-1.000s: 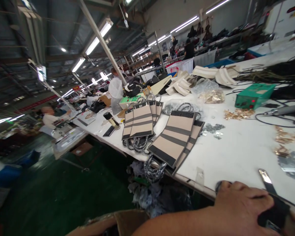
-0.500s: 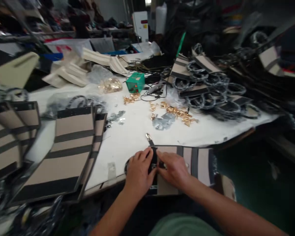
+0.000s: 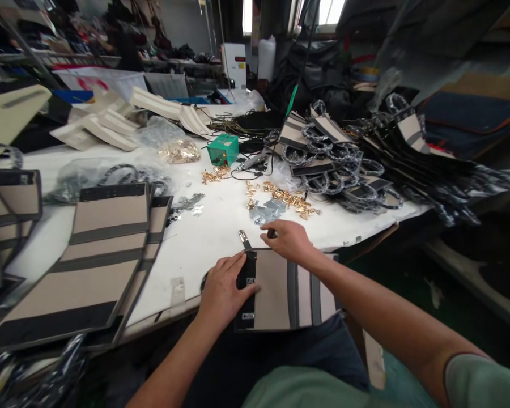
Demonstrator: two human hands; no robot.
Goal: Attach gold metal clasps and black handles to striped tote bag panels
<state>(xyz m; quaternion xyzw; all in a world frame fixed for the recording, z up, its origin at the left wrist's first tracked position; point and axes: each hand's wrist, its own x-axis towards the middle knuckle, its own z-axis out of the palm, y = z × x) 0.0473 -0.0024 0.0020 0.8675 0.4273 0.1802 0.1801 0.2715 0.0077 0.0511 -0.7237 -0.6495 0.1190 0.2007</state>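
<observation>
A beige panel with dark stripes [image 3: 272, 289] lies at the table's front edge, partly over my lap. My left hand [image 3: 223, 286] rests on its dark left end, fingers apart and thumb stretched onto the beige part. Small metal plates show in that dark band beside the thumb. A dark strap with a shiny metal tip [image 3: 243, 238] sticks out beyond the panel's far edge. Above that edge, my right hand [image 3: 287, 238] is closed round a small dark object [image 3: 272, 233], too hidden to name.
Grey metal plates [image 3: 267, 211] and gold clips [image 3: 291, 199] lie behind my right hand. Farther back stand a green box [image 3: 223, 150] and a wired tool [image 3: 253, 161]. Striped panels are stacked at left [image 3: 106, 243]; wrapped rings and panels [image 3: 323, 150] pile up at right.
My right hand has lifted off the panel and moved away toward the loose metal plates, with a small dark object now showing in it. My left hand stays on the panel. The view has shifted.
</observation>
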